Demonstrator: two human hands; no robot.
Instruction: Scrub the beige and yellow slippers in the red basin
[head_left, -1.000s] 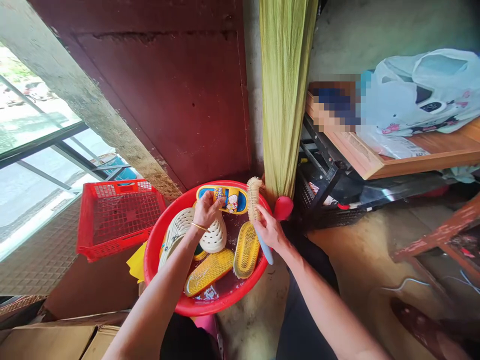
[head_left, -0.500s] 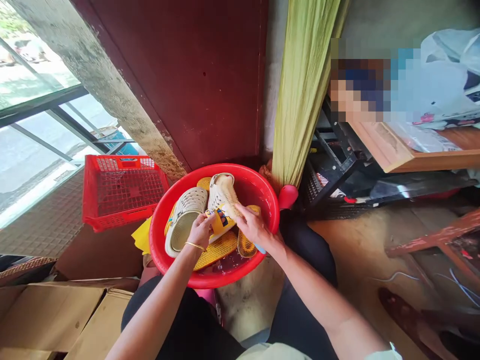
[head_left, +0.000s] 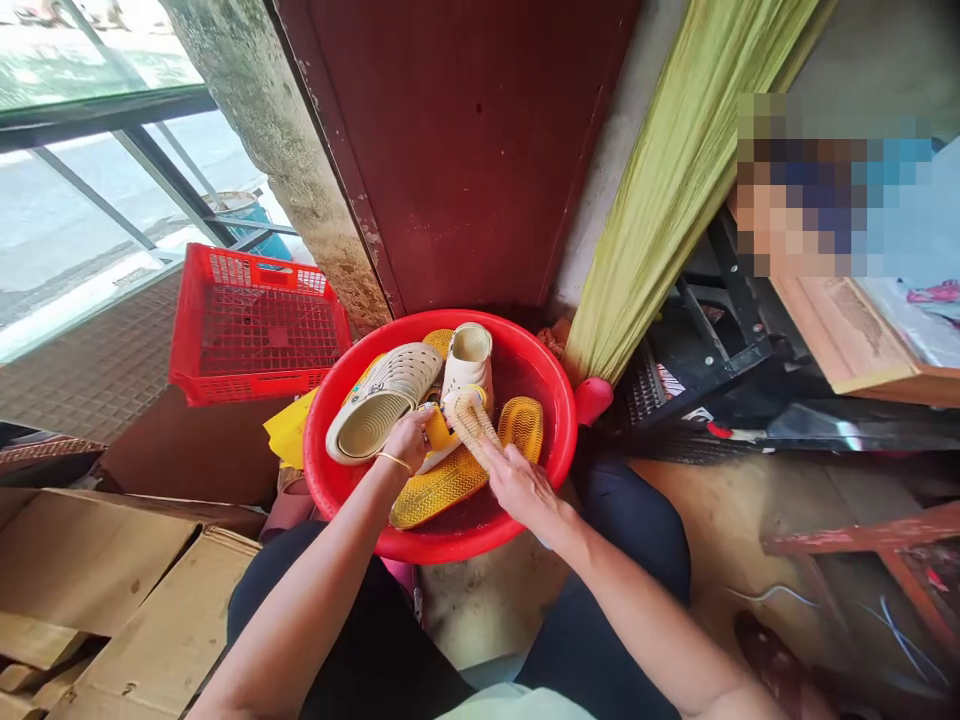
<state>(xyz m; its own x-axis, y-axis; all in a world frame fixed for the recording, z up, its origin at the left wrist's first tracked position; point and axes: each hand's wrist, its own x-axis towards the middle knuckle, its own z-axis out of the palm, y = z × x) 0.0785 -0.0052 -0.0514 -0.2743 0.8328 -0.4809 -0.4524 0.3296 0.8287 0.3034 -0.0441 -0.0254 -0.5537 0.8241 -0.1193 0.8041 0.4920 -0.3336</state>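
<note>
A red basin (head_left: 442, 548) of water sits between my knees with shoes in it. My left hand (head_left: 407, 442) is closed on the yellow strap of a slide sandal (head_left: 441, 430). In my right hand (head_left: 525, 488) is a cream-bristled scrub brush (head_left: 472, 422), its head against or just beside that strap; the contact is hard to make out. One cream clog (head_left: 379, 415) lies on the left of the basin, and another cream clog (head_left: 469, 365) is behind the brush. Yellow patterned soles (head_left: 439, 492) show below my hands and at the right.
A red plastic crate (head_left: 266, 325) stands left of the basin, with cardboard boxes (head_left: 97, 550) nearer me. Behind is a dark red door (head_left: 465, 160). A yellow-green curtain (head_left: 652, 220) hangs at the right, near a wooden-topped table (head_left: 847, 340) and a pink handle-like object (head_left: 594, 400).
The brush has turned and come back towards me, and more of the far clog now shows. My left hand keeps its grip on the strap. The whole view has shifted and tilted slightly.
</note>
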